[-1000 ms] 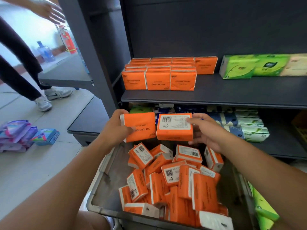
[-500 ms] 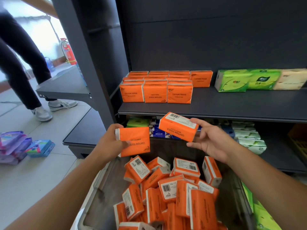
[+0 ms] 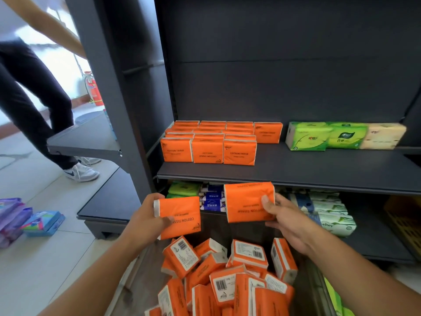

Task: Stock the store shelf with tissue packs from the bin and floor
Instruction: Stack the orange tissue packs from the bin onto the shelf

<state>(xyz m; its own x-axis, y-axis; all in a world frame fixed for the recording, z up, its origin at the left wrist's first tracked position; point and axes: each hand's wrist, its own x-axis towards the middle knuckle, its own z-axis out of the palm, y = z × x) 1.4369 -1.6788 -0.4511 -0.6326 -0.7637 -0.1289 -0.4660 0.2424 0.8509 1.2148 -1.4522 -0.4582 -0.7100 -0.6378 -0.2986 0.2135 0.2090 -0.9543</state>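
My left fingers (image 3: 157,198) clamp one orange pack (image 3: 182,215), my right fingers (image 3: 265,201) a second pack (image 3: 247,201). Loose packs (image 3: 227,272) lie just below, probably in a bin (image 3: 139,274).

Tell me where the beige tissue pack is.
Head view: the beige tissue pack stands far right on the upper shelf, right beside the darker green pack.

Pale floor tiles (image 3: 29,265) are washed by bright daylight from the left, a red fire extinguisher (image 3: 95,92) is glimpsed there, and dark grey shelving (image 3: 284,65) is ranged ahead.
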